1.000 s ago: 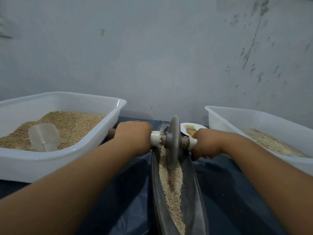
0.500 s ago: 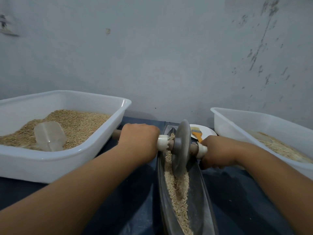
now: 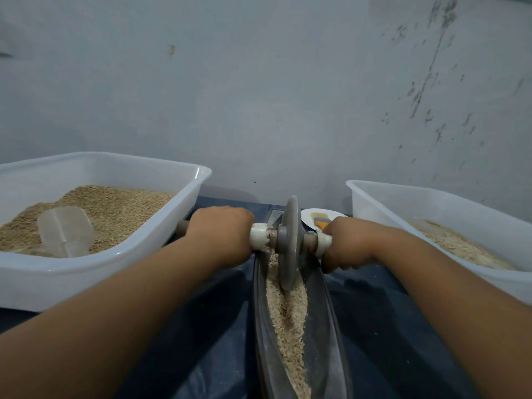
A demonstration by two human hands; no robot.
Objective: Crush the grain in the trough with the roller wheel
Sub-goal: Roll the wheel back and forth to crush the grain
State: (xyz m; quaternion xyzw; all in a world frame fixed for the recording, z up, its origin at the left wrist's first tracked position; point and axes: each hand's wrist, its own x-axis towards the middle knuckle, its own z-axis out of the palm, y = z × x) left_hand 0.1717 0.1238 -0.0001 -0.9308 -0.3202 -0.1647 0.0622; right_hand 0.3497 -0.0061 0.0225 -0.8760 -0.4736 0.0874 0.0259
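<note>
A grey roller wheel [image 3: 289,240] stands upright on its edge in a long dark metal trough [image 3: 325,326] that runs from the bottom centre toward the wall. Pale crushed grain [image 3: 285,321] lies along the trough's floor. The wheel sits near the trough's far end. My left hand [image 3: 220,230] grips the axle handle on the wheel's left side, my right hand [image 3: 349,243] grips the handle on its right. White collars on the axle show beside each hand.
A white tub [image 3: 184,203] of whole grain with a clear plastic scoop [image 3: 64,230] stands at the left. Another white tub [image 3: 383,203] with paler grain stands at the right. A small white plate [image 3: 309,218] lies behind the wheel. A dark sheet [image 3: 374,312] covers the table; a wall is close behind.
The wheel with both hands on its handle has stayed near the trough's far end; it has shifted slightly in the picture as my head moved.
</note>
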